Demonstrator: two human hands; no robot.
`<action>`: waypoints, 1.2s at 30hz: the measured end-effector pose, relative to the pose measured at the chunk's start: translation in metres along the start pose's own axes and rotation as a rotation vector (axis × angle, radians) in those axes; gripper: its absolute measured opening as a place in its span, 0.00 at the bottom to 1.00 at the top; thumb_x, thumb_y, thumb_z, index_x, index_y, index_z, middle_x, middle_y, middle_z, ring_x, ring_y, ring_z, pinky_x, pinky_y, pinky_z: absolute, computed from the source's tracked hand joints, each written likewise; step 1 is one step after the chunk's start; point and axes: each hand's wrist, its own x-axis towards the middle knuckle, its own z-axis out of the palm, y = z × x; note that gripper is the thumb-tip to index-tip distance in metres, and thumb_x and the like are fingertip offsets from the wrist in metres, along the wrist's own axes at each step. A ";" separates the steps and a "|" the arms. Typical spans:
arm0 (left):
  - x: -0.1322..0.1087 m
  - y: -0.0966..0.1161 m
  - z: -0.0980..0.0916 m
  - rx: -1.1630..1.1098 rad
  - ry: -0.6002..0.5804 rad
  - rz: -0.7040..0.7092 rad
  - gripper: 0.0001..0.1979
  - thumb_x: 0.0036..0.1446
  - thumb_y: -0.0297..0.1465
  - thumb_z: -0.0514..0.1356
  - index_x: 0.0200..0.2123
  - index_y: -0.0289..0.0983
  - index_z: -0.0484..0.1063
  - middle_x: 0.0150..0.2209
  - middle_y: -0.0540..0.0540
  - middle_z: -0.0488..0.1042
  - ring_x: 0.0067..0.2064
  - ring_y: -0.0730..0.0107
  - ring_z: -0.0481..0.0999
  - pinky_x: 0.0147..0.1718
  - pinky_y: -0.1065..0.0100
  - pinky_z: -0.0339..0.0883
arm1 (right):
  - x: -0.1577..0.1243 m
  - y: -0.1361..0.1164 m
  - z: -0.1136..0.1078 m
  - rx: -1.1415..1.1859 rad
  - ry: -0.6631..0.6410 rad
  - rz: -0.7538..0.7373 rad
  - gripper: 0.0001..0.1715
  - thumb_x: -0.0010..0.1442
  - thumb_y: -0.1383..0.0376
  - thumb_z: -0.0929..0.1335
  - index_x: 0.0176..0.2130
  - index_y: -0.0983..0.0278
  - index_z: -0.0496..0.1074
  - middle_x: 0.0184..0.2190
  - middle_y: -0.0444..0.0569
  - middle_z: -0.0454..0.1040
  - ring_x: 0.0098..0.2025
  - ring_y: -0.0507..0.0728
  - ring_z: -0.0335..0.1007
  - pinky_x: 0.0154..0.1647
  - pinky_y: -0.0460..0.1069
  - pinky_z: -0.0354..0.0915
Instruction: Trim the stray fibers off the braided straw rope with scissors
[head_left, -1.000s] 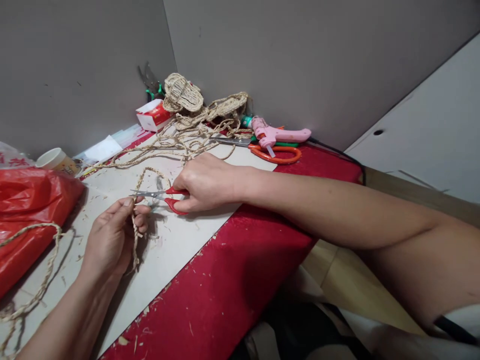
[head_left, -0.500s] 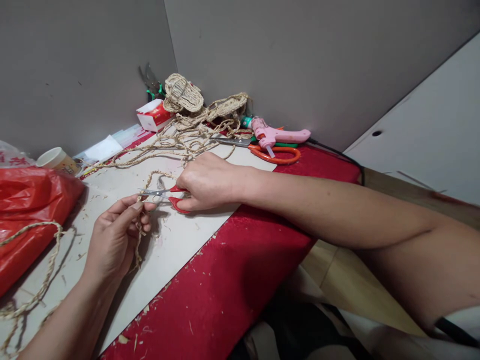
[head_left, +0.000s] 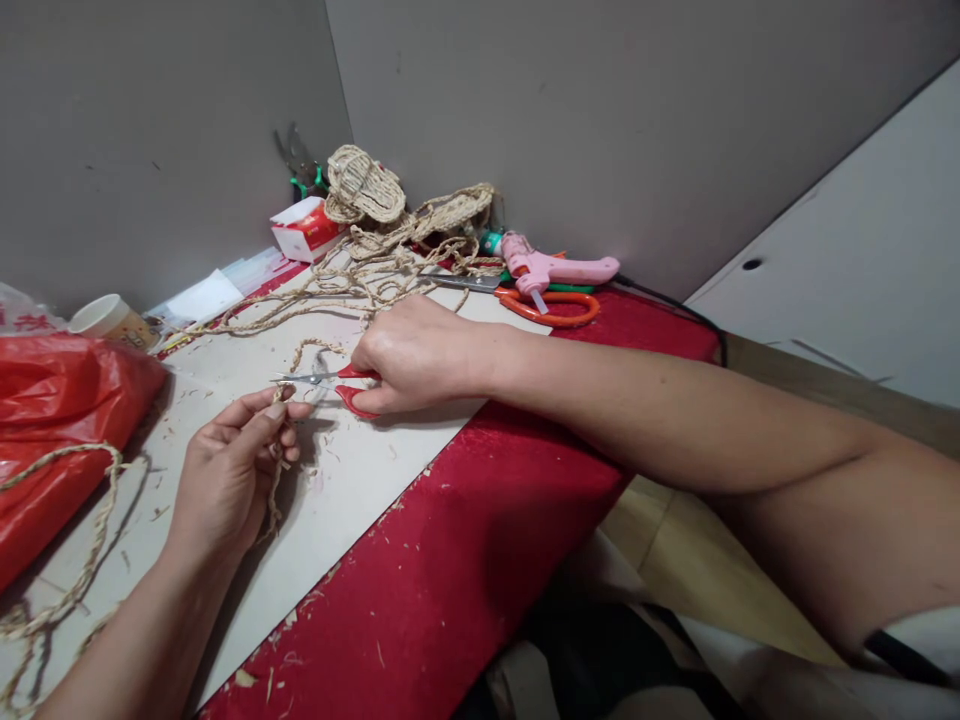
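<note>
Between the thumb and fingers of my left hand (head_left: pixel 236 455) a thin braided straw cord (head_left: pixel 276 495) is pinched. One end of it hangs below the hand; above the fingers it curves over the board toward my right hand (head_left: pixel 416 355). That hand is closed round the red handles of small scissors (head_left: pixel 315 380), fingers through the loops. The scissors' tips lie across the cord just above my left fingertips, with the blades slightly apart. Whether the cord is cut through I cannot tell. The white board (head_left: pixel 367 460) beneath is strewn with straw bits.
Behind lie a heap of straw cord (head_left: pixel 375 275), a coiled bundle (head_left: pixel 364 185), a red-white box (head_left: pixel 304 230), green-handled pliers (head_left: pixel 304 175), orange-handled scissors (head_left: pixel 551 307) and a pink glue gun (head_left: pixel 555 268). At left are a red plastic bag (head_left: pixel 67 420) and a paper cup (head_left: pixel 109 318). Grey partitions (head_left: pixel 562 120) stand behind.
The blades of the small scissors have closed somewhat on the cord above my left fingers. Both hands stay nearly in place, and the whole view has shifted very slightly.
</note>
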 end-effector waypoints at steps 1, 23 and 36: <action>0.000 0.000 0.000 0.000 -0.001 -0.002 0.14 0.41 0.27 0.73 0.33 0.32 0.75 0.30 0.42 0.80 0.23 0.76 0.69 0.23 0.75 0.67 | 0.000 0.000 0.000 -0.004 -0.008 -0.002 0.24 0.58 0.51 0.64 0.36 0.66 0.80 0.29 0.54 0.79 0.28 0.55 0.67 0.27 0.49 0.45; -0.003 0.009 0.004 -0.043 0.009 -0.044 0.09 0.45 0.22 0.68 0.32 0.30 0.76 0.28 0.44 0.77 0.22 0.77 0.66 0.21 0.74 0.65 | 0.005 0.005 0.000 0.065 0.042 0.068 0.21 0.60 0.57 0.62 0.34 0.64 0.80 0.28 0.50 0.78 0.27 0.52 0.62 0.28 0.49 0.44; 0.001 0.007 -0.001 -0.132 -0.112 -0.143 0.12 0.53 0.22 0.62 0.42 0.27 0.76 0.26 0.48 0.70 0.20 0.81 0.58 0.17 0.76 0.61 | 0.006 0.011 0.005 0.145 0.032 0.106 0.21 0.57 0.52 0.64 0.30 0.64 0.78 0.25 0.49 0.74 0.26 0.51 0.58 0.30 0.48 0.46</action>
